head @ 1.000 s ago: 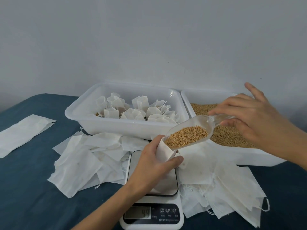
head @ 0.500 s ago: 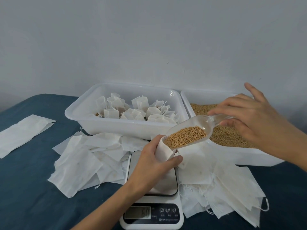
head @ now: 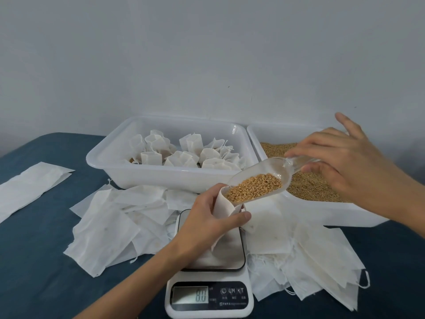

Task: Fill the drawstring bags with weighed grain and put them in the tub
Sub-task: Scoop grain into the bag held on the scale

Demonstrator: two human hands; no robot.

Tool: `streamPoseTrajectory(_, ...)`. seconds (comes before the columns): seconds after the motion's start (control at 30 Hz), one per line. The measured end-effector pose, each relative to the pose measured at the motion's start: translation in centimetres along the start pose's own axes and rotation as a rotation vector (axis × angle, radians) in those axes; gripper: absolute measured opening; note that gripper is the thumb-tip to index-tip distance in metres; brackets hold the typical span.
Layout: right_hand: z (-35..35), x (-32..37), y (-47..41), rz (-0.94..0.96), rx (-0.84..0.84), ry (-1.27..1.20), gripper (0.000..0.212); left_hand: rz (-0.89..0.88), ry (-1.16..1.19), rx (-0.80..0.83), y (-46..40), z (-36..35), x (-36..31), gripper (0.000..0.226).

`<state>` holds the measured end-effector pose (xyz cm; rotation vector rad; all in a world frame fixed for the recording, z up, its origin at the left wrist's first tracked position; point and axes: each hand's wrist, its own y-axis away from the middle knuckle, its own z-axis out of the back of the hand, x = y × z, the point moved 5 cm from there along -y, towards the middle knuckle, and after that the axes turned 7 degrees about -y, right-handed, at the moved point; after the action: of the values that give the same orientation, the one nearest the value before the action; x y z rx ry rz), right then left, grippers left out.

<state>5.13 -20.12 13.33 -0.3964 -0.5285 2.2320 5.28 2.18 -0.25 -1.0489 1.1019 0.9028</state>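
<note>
My left hand (head: pixel 208 221) grips an open white drawstring bag (head: pixel 224 209) standing on the kitchen scale (head: pixel 210 293). My right hand (head: pixel 340 166) pinches the handle of a clear plastic scoop (head: pixel 282 168) that holds grain (head: pixel 254 186). The scoop tilts down with its lip at the bag's mouth. The scale display reads 80. A white tub (head: pixel 161 177) behind holds several filled, tied bags (head: pixel 190 153). A second white tub (head: pixel 322 215) on the right holds loose grain (head: pixel 308 185).
Empty flat white bags lie in a heap left of the scale (head: pixel 110 224) and in another to its right (head: pixel 317 261). One long white bag (head: pixel 30 185) lies apart at the far left. Everything rests on a blue tabletop (head: pixel 34 272) against a grey wall.
Grain has slid from the scoop into the bag, leaving less in the scoop. The scale reading has risen from the forties to 80. Both hands stay almost where they were.
</note>
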Motion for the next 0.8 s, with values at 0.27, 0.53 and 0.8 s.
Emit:
streamPoseTrajectory(0.27,-0.32,0.24,-0.13,0.026,-0.009,0.035,0.029,0.031,0.032,-0.015,0.11,0.18,0.86,0.039)
streamPoseTrajectory(0.53,-0.70,0.16,-0.25,0.036,-0.039,0.042,0.026,0.041,0.030,-0.005,0.08,0.65,0.89,0.038)
streamPoseTrajectory(0.8,-0.53,0.56,-0.40,0.031,-0.057,0.049,0.024,0.057,0.033,0.014,0.04,0.82,0.94,0.039)
